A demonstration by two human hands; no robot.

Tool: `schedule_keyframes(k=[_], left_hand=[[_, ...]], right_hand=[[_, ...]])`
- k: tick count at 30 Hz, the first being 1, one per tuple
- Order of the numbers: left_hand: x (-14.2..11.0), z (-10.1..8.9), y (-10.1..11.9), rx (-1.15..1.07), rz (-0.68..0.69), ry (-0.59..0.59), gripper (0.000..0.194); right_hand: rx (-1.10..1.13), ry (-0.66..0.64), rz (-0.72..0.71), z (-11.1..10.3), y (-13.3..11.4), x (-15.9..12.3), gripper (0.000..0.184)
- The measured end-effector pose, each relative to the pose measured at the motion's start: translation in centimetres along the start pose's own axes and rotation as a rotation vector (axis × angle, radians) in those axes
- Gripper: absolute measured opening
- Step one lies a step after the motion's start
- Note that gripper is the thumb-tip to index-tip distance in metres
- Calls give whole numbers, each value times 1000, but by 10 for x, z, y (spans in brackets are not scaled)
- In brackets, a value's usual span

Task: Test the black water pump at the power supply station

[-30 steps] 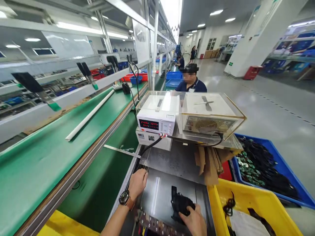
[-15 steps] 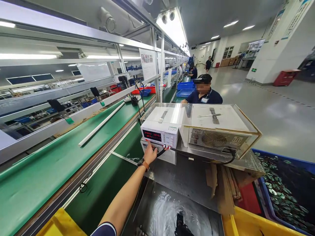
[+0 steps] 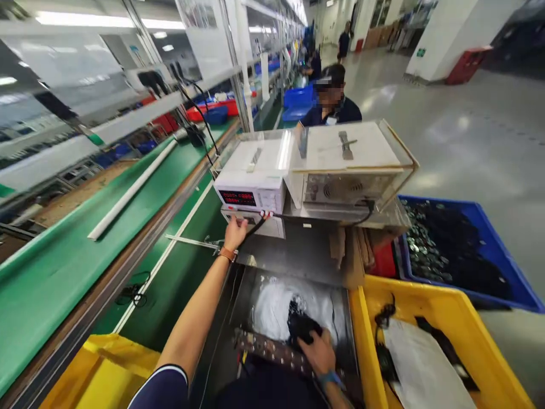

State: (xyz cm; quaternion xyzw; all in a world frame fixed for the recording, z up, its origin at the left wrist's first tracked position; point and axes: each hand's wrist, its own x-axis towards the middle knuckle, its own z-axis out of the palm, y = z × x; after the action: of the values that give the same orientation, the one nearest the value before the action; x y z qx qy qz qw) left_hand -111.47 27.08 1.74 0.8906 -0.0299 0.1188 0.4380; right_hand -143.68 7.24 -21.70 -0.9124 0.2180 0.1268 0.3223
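Note:
My left hand [image 3: 235, 232] reaches forward to the front panel of the lower white instrument [image 3: 255, 222], fingers bent against it below the white meter [image 3: 251, 190] with red digits. My right hand [image 3: 317, 353] rests closed on a black part [image 3: 300, 325] lying on the steel work plate [image 3: 272, 295]. A black cable [image 3: 323, 218] runs from the meter's terminals to the unit inside a clear acrylic box [image 3: 351, 170].
A green conveyor belt [image 3: 85, 238] with a white tube [image 3: 131, 190] runs along the left. A yellow bin [image 3: 430, 352] with paper and black parts sits at right, a blue bin [image 3: 464, 250] of black cables behind it. A seated person [image 3: 330, 102] is behind the instruments.
The view tilted down, bringing my right hand on the black part into sight. My left hand stays at the lower instrument's front. The meter's red readout has changed.

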Motion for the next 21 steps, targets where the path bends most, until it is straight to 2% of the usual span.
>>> schedule_keyframes(k=[3,7,11,14,16,17,19,21], left_hand=[[-48,-8,-38,43,-96,-10,71],[-139,-14,-83,74,-272,-100,52],[-225,-7,-108,72,-362,-105,54],[-271,2,-123,65,-432,-100,57],[-285,9,-131,46,-454,-85,58],[-285,12,-133,32,-447,-71,57],[-266,19,-129,0,-384,-26,57],[-228,23,-113,-33,-270,29,58]], right_hand=[[-20,-57,27,0,-1,-5,40],[-18,-52,24,0,-2,-8,36],[-25,-57,31,0,-1,-6,39],[-37,-57,32,3,0,-5,41],[-47,-51,27,8,4,-6,42],[-51,-48,20,12,7,-6,42],[-52,-23,-1,22,15,-5,45],[-36,42,-26,31,24,-1,48]])
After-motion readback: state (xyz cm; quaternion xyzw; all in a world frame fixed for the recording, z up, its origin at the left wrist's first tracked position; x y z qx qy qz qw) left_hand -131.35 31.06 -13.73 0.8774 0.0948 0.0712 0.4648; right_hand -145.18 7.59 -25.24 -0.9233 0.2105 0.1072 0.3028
